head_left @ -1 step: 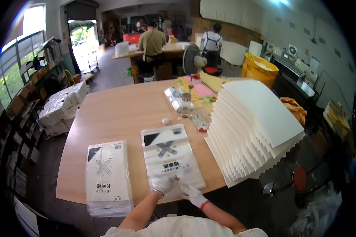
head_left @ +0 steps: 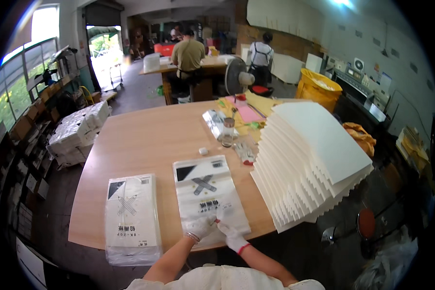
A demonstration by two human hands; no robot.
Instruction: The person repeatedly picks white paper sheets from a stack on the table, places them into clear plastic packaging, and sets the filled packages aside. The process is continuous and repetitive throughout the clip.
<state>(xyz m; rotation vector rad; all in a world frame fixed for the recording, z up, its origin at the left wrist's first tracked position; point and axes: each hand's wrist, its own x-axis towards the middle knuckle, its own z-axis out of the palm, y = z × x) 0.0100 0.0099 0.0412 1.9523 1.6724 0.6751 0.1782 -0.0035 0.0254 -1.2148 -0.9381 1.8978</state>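
A flat, printed clear plastic bag [head_left: 204, 186], with a black corner and crossed pencils on it, lies in front of me at the table's near edge. My left hand [head_left: 201, 226], in a white glove, is closed at the bag's near part. My right hand [head_left: 233, 239], in a white glove with a red cuff, reaches in from the right. Its fingertips meet the left ones over the bag, beside a small red spot [head_left: 217, 221]; what they pinch there is too small to make out. Left of them lies a similar filled paper pack [head_left: 130, 208] in clear plastic.
A fanned stack of white sheets [head_left: 319, 150] covers the table's right side. Beyond the bag are a small white block [head_left: 203, 151], a glass jar [head_left: 228, 133] and a spare glove [head_left: 245, 152]. A fan [head_left: 237, 76] and two people at work are farther off.
My right hand has moved slightly up and left, its fingers now drawn in to the left fingertips. The left hand stays almost in place. The whole view has shifted a little.
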